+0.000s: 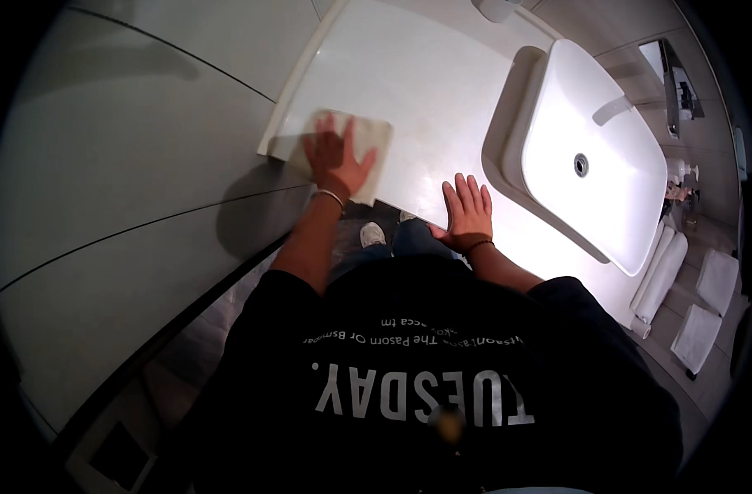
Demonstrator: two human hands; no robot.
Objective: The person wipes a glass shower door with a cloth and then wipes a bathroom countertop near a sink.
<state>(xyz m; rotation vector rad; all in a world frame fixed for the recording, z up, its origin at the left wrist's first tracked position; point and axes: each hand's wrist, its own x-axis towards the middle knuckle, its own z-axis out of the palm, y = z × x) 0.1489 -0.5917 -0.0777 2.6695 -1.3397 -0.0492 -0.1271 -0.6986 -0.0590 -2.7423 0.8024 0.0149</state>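
Observation:
My left hand (339, 157) lies flat, fingers spread, on a pale yellowish cloth (376, 145) near the left front corner of a white countertop (413, 80). Part of the cloth hangs over the counter's front edge. My right hand (468, 207) rests palm down on the same edge further right, with its fingers on the counter, its thumb by the edge and nothing held. To the right of it stands a white vessel sink (592, 136) with a round metal drain (581, 165).
A chrome faucet (671, 89) is on the tiled wall behind the sink. Pump bottles (679, 170), a rolled white towel (662, 278) and folded white cloths (717, 281) are at the right. A white container (498, 8) stands at the counter's far end. A tiled wall (135, 136) bounds the left.

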